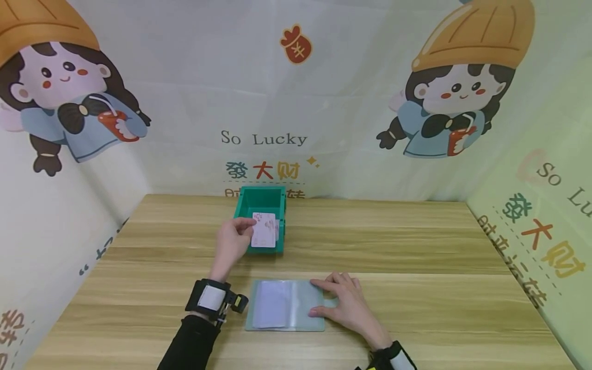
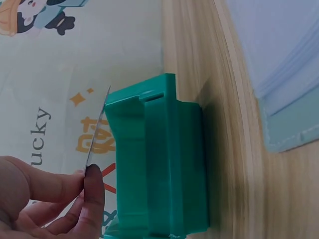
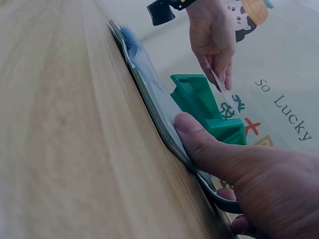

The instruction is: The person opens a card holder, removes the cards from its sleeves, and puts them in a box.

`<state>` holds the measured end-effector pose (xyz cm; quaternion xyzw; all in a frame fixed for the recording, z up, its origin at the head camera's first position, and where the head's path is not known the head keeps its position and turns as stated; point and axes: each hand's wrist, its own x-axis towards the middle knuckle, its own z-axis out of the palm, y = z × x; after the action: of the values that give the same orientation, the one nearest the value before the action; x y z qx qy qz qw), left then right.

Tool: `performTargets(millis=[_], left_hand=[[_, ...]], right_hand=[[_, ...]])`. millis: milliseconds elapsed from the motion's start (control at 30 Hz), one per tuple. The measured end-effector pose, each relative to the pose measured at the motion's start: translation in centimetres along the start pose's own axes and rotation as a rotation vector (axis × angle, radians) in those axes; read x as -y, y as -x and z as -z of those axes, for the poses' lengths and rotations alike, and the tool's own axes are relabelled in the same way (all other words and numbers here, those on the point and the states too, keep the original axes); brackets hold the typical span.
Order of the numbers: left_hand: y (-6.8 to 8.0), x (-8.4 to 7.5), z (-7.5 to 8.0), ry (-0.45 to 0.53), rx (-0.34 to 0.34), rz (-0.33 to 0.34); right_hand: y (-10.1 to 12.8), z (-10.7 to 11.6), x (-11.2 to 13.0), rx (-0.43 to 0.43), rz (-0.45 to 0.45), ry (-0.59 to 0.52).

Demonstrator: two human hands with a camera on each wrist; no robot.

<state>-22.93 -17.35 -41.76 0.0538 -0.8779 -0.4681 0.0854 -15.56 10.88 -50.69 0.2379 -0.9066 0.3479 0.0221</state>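
Note:
Between thumb and fingers my left hand (image 1: 231, 242) pinches a pale pink printed card (image 1: 264, 230), which overlaps the green bin (image 1: 261, 191) in the head view. The left wrist view has the card (image 2: 96, 130) edge-on, raised at the bin's open side. Behind it, part of another card (image 1: 277, 230) shows. In front of the bin a pale blue-green card holder (image 1: 309, 306) lies open, clear sleeves (image 1: 273, 304) on its left half. My right hand (image 1: 349, 303) grips the holder's right edge, thumb (image 3: 188, 123) on top, other fingers partly hidden by the strap (image 3: 219, 199).
The wooden table (image 1: 416, 246) extends to both sides of the card holder. A printed cloth backdrop (image 1: 351, 103) rises behind the table and along its sides. The bin stands near the table's back edge.

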Motion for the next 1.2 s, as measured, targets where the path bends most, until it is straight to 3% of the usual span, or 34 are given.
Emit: performTargets(millis=[267, 633, 933, 1200], left_hand=[[-1.6, -0.1, -1.2, -0.045, -0.04, -0.029], [-2.7, 0.1, -2.9, -0.19, -0.021, -0.099], [-2.4, 0.8, -4.0, -0.319, 0.049, -0.034], [-1.5, 0.7, -4.5, -0.514, 0.044, -0.163]], right_hand=[[-0.1, -0.1, 0.2, -0.006, 0.004, -0.008], [-0.1, 0.0, 0.2, -0.014, 0.021, -0.006], [0.0, -0.2, 0.2, -0.004, 0.018, -0.019], [0.0, 0.0, 0.2, 0.004, 0.016, -0.012]])
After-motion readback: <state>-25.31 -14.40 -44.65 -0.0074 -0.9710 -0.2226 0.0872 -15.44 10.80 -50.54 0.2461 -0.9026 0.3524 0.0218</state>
